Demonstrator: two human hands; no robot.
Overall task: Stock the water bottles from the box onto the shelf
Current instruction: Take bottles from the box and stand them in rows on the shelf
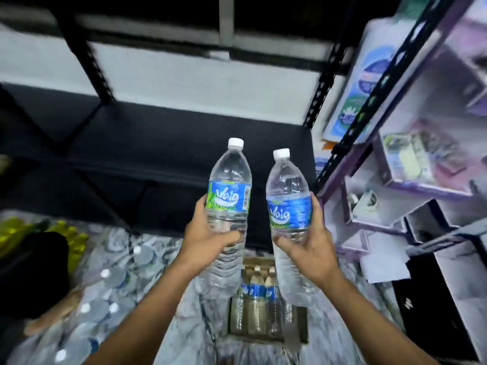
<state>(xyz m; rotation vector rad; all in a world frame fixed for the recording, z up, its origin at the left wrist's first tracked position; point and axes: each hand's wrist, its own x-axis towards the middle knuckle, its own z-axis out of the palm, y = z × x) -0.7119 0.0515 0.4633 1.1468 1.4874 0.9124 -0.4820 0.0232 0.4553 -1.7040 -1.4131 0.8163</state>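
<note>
At the far left of the floor lie some yellow bottles, and nearer are wrapped packs of water. Above them runs the black shelf; no water bottle shows on the part of its dark board that is in view, so the stocking looks barely begun.

The left hand grips one water bottle just under its label, fingers curled round the front and thumb up the left side. Just beside it, not touching, the right hand grips a second bottle the same way, thumb along the right side. Both bottles are held upright in the air in front of the shelf's front edge, caps on.

Below, between the forearms, the box sits on the floor with several bottles left inside. At the right stands a purple rack of other goods.
</note>
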